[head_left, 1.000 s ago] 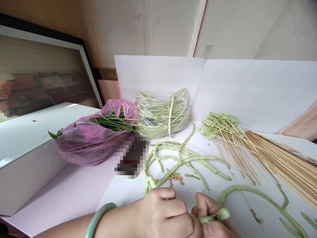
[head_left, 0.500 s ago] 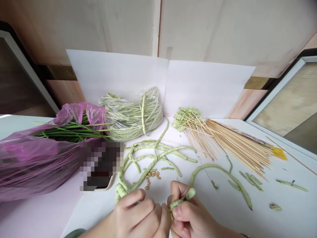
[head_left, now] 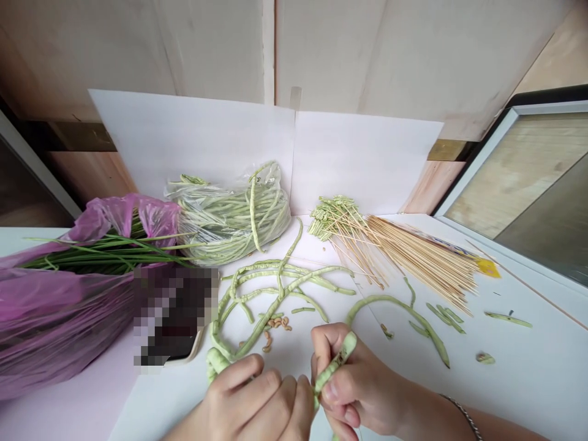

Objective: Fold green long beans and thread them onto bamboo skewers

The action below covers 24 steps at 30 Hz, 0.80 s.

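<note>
My right hand (head_left: 353, 386) pinches a pale green long bean (head_left: 337, 362) between thumb and fingers. Its free tip points up and away, with dark brown marks on its side. Close against it, my left hand (head_left: 261, 401) is closed with its knuckles up, around the bean where it runs down between the hands; the fingertips are hidden. A thick pale bean length (head_left: 215, 362) shows just beyond the left knuckles. Several long beans (head_left: 275, 291) lie looped on the white table ahead, with small brown seeds (head_left: 278, 323) beside them.
A clear bag of long beans (head_left: 229, 214) stands at the back, beside a purple bag (head_left: 55, 324) of green stalks and a blurred phone (head_left: 184, 318). Right of centre lie skewers (head_left: 427, 263) and skewered bean pieces (head_left: 333, 214). Bean scraps (head_left: 445, 318) lie at right.
The bean's tip in my right hand now stands up more, showing a longer piece and its dark marks. The whole view has shifted, so background things sit further left.
</note>
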Motion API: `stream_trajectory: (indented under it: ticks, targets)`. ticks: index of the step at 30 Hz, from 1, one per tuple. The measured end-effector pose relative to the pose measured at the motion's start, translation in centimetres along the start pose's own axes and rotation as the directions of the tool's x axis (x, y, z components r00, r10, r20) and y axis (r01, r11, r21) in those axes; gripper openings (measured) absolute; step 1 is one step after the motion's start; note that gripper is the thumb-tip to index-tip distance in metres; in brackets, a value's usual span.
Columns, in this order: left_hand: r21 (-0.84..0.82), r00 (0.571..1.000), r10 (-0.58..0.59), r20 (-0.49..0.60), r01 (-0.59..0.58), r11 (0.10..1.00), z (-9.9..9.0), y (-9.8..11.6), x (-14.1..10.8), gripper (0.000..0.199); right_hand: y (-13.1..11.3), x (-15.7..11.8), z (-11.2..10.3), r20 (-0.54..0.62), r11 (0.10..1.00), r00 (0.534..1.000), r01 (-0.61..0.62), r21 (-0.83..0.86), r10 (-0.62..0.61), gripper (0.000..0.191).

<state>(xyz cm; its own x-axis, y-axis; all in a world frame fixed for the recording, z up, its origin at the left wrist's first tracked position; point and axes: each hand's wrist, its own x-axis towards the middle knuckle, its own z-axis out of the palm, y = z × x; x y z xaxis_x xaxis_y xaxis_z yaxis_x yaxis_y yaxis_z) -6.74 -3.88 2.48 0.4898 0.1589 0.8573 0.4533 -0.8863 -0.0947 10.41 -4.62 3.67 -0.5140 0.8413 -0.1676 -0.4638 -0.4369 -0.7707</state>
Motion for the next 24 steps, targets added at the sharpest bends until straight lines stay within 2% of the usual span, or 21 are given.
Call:
stream_trajectory:
  ticks: [3, 4, 5, 8, 14, 18, 21, 24]
  targets:
    - [0.019, 0.998, 0.003, -0.067, -0.002, 1.000, 0.3, -0.4, 0.1, 0.012, 0.0, 0.1, -0.3, 0.016, 1.000, 1.000, -0.012, -0.005, 0.012, 0.017]
    - [0.026, 0.996, 0.053, -0.069, -0.052, 0.998, 0.4, -0.7, 0.2, 0.013, 0.1, 0.1, -0.4, 0.023, 1.000, 1.000, -0.016, -0.006, 0.016, 0.018]
    - [0.029, 0.984, 0.165, -0.069, -0.163, 0.986, 0.4, -1.0, 0.3, 0.014, 0.1, 0.1, -0.5, 0.032, 1.000, 0.999, -0.020, -0.008, 0.020, 0.020]
    - [0.048, 0.966, 0.253, -0.059, -0.251, 0.967, 0.4, -1.6, 0.4, 0.014, 0.2, 0.0, -0.7, 0.040, 0.999, 0.999, -0.026, -0.018, 0.027, 0.023]
    - [0.003, 0.978, 0.203, -0.038, -0.203, 0.979, 0.0, -1.5, 0.5, 0.011, -0.1, -0.4, -0.6, 0.043, 0.998, 0.999, -0.029, -0.047, 0.031, 0.018]
    - [0.002, 0.977, 0.210, -0.030, -0.210, 0.978, -0.1, -1.4, 0.7, 0.010, 0.2, -0.3, -1.1, 0.087, 0.995, 0.996, -0.015, -0.100, 0.024, 0.023]
    - [0.018, 0.977, 0.207, -0.049, -0.206, 0.978, -0.2, -1.4, 0.7, 0.010, 0.5, -0.2, -1.6, 0.117, 0.986, 0.993, 0.024, -0.165, -0.005, 0.029]
    - [0.026, 0.979, 0.198, -0.040, -0.197, 0.980, -0.2, -1.3, 0.5, 0.008, 0.4, -0.6, -1.7, 0.117, 0.960, 0.991, 0.099, -0.263, -0.070, 0.027]
